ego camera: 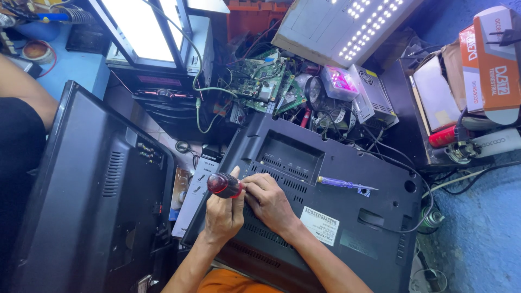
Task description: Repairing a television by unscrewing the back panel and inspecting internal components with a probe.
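Head view: left hand (223,212) grips a red-handled screwdriver (225,185) (upright) over the black television back (347,217); right hand (268,199) curls narrow, steadying its shaft.

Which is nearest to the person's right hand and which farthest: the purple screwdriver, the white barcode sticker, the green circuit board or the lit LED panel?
From the right hand, in the head view:
1. White barcode sticker, just to its right on the black back cover.
2. Purple screwdriver, lying farther right on the cover.
3. Green circuit board, above, beyond the cover.
4. Lit LED panel, at the top.
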